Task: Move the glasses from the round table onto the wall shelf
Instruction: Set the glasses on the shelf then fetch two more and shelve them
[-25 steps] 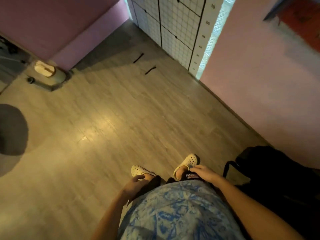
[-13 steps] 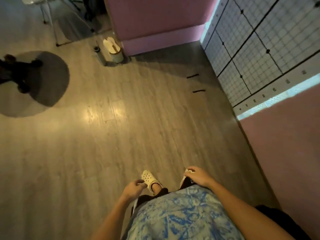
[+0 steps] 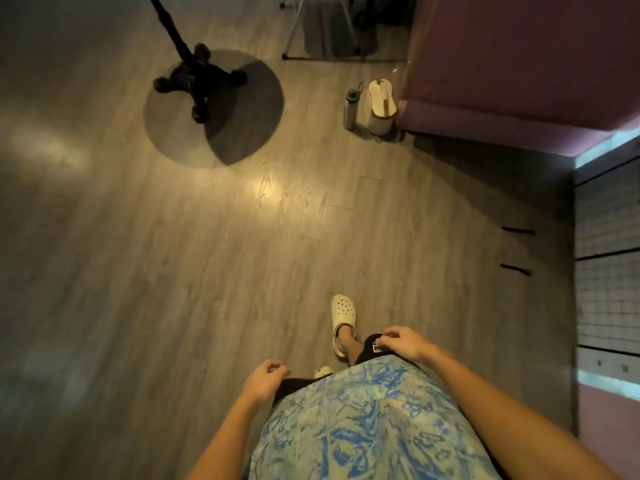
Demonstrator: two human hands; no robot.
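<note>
No glasses, round table top or wall shelf show in the head view. I look down at a grey wood floor and my own body in a blue patterned shirt. My left hand [image 3: 265,375] hangs by my left hip, fingers loosely curled, holding nothing. My right hand [image 3: 403,342] rests at my right thigh on the black shorts, fingers bent, with nothing in it. One white clog [image 3: 343,315] is stepped forward on the floor.
A black stand base with castors [image 3: 199,83] sits on a round grey mat [image 3: 214,109] at the upper left. A metal bottle [image 3: 350,109] and a cream bag [image 3: 381,105] stand by a pink wall corner [image 3: 512,64]. A gridded wall panel [image 3: 606,265] runs along the right.
The view has swung left: the stand and mat moved toward the centre, the gridded panel slid to the right edge. My right foot has stepped forward. Both hands stay empty at my hips.
</note>
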